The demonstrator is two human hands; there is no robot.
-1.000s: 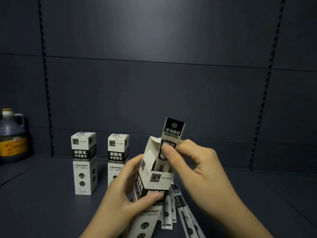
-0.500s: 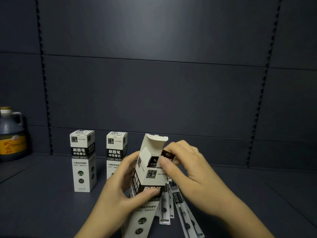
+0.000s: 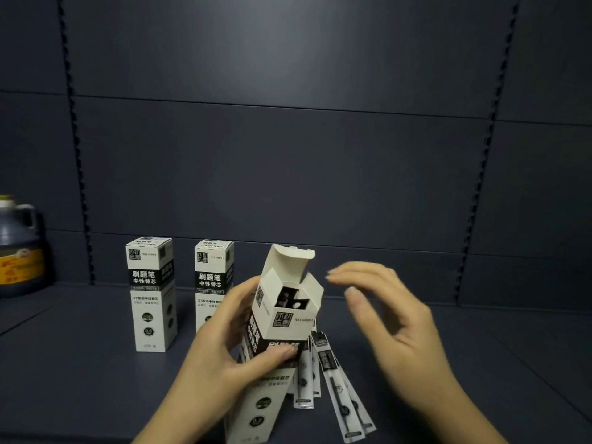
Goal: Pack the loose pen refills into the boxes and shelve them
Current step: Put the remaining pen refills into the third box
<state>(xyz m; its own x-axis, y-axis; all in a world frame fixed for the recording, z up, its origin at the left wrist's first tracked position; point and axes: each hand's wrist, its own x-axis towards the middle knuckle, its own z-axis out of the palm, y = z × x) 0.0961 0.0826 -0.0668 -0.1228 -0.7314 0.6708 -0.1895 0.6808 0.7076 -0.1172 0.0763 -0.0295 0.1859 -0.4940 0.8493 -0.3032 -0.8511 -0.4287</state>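
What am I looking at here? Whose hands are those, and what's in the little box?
There is no machine. The picture comes from a camera worn on a person's head, looking down at their own two hands. The left hand grips a small white and black box with its top flap open. Inside you can see the dark ends of pen refills. The right hand is open beside the box and holds nothing. Under the box, more refill packets lie loose on the dark shelf, not packed yet. Two closed boxes of the same kind stand upright behind. Far left stands a dark jug with a yellow label.
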